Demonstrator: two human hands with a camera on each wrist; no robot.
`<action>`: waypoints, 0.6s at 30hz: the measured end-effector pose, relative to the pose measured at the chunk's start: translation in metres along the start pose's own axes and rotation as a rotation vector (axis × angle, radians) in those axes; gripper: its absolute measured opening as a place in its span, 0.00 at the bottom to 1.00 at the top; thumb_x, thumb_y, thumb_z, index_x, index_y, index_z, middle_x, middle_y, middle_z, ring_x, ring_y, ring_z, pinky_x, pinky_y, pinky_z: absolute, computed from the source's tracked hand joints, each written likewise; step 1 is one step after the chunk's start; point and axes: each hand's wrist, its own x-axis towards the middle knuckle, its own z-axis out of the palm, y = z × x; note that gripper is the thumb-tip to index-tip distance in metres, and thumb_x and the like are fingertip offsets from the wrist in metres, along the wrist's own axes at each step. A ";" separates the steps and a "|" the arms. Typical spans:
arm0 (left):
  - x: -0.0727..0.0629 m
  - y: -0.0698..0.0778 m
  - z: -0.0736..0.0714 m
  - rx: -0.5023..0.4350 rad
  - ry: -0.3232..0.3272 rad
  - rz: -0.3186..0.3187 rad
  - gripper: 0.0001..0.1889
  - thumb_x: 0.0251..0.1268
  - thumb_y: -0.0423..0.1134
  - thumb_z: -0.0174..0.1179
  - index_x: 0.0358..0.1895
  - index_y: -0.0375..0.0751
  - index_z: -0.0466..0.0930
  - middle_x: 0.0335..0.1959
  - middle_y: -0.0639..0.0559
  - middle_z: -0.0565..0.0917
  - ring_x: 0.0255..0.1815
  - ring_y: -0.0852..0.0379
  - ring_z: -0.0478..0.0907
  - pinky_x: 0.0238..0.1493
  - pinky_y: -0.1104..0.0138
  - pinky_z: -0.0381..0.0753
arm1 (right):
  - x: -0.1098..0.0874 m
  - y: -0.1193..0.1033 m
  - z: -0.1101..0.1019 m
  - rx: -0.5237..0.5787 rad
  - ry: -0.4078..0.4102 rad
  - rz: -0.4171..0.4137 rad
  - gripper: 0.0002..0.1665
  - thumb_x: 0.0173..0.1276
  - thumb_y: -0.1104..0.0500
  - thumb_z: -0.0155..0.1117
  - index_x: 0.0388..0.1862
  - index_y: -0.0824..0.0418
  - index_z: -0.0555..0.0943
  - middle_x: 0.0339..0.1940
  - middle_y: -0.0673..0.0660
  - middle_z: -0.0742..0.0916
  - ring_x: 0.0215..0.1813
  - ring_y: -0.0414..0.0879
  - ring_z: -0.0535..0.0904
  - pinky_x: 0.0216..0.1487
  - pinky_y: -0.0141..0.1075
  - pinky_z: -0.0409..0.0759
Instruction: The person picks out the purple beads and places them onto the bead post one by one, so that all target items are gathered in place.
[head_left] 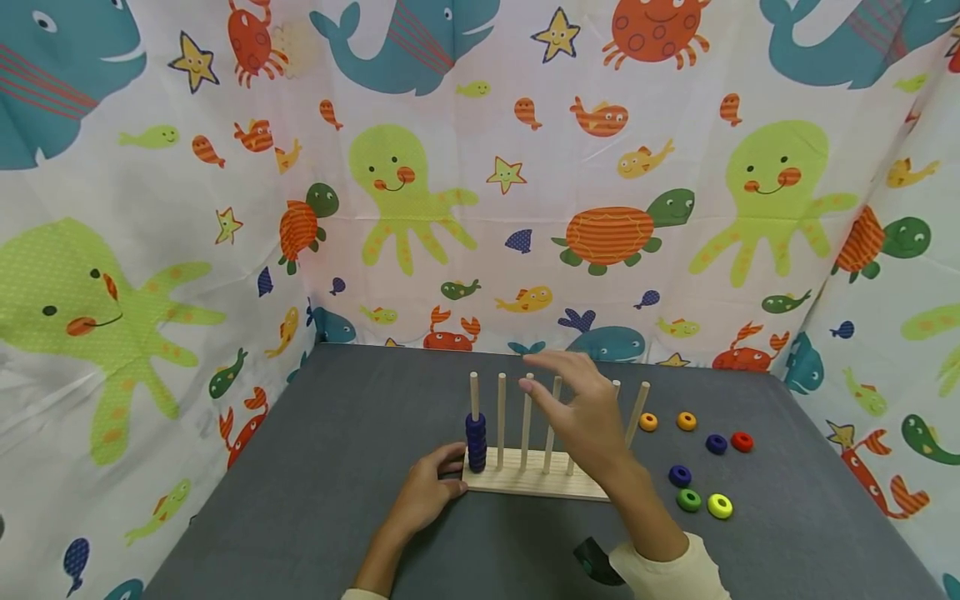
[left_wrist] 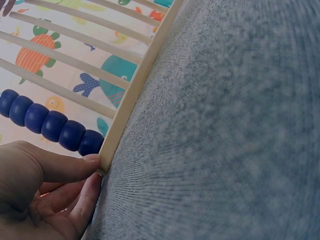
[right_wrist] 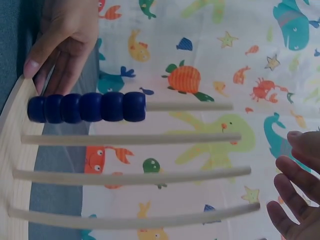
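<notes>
A pegged wooden rack (head_left: 525, 482) is set on a gray tabletop (head_left: 360, 408), its left end pinched by the left hand (head_left: 426, 490), while the right hand (head_left: 583, 417) is raised wide near the peg tips (head_left: 502, 377). Dark blue beads (head_left: 476, 442) are stacked on the rack's leftmost peg (head_left: 474, 393), and loose colored beads (head_left: 688, 500) are scattered to the rack's right. Behind the rack and at either side, white cloth (head_left: 465, 317) printed with sea animals is hung.

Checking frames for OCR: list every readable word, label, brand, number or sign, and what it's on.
None: no readable text in any view.
Wooden peg stand, blue rings, loose rings: no lettering seen.
Cloth backdrop: sea-creature print, no words seen.
Dark object by the right sleeve: any marking is too small to read.
</notes>
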 end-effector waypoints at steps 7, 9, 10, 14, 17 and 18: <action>0.000 0.000 0.001 0.019 -0.004 0.001 0.32 0.63 0.22 0.67 0.72 0.33 0.76 0.69 0.34 0.80 0.66 0.38 0.82 0.58 0.58 0.88 | -0.010 0.007 -0.018 0.007 0.069 0.015 0.21 0.64 0.66 0.79 0.57 0.58 0.89 0.54 0.53 0.91 0.55 0.47 0.82 0.58 0.23 0.75; 0.000 0.000 0.002 0.023 -0.002 -0.006 0.32 0.63 0.22 0.67 0.72 0.34 0.76 0.70 0.35 0.80 0.66 0.39 0.82 0.58 0.59 0.88 | -0.014 0.008 -0.023 -0.002 0.080 0.035 0.21 0.64 0.66 0.79 0.56 0.58 0.90 0.54 0.54 0.91 0.52 0.48 0.81 0.56 0.26 0.74; 0.000 0.000 0.002 0.025 -0.001 -0.005 0.32 0.63 0.22 0.67 0.72 0.34 0.76 0.70 0.35 0.80 0.66 0.39 0.82 0.58 0.59 0.88 | -0.015 0.008 -0.026 -0.005 0.083 0.045 0.21 0.64 0.67 0.79 0.56 0.59 0.90 0.54 0.54 0.91 0.51 0.50 0.81 0.55 0.30 0.75; -0.001 -0.001 0.003 0.032 0.004 -0.005 0.32 0.63 0.22 0.67 0.72 0.33 0.76 0.69 0.35 0.80 0.65 0.39 0.83 0.57 0.58 0.89 | -0.020 0.012 -0.035 -0.016 0.106 0.057 0.20 0.63 0.69 0.78 0.55 0.62 0.89 0.53 0.57 0.91 0.51 0.49 0.82 0.57 0.28 0.76; -0.001 -0.002 0.003 0.042 0.007 -0.003 0.31 0.63 0.22 0.68 0.72 0.33 0.76 0.69 0.35 0.80 0.65 0.39 0.83 0.57 0.58 0.89 | -0.025 0.018 -0.042 -0.019 0.126 0.056 0.20 0.63 0.71 0.78 0.55 0.64 0.89 0.53 0.58 0.91 0.52 0.42 0.81 0.56 0.20 0.76; -0.001 -0.002 0.003 0.044 0.008 -0.001 0.31 0.63 0.22 0.68 0.72 0.33 0.76 0.69 0.35 0.80 0.65 0.39 0.83 0.57 0.57 0.89 | -0.026 0.020 -0.044 -0.020 0.134 0.053 0.20 0.63 0.71 0.77 0.54 0.64 0.89 0.52 0.58 0.91 0.52 0.41 0.81 0.56 0.21 0.76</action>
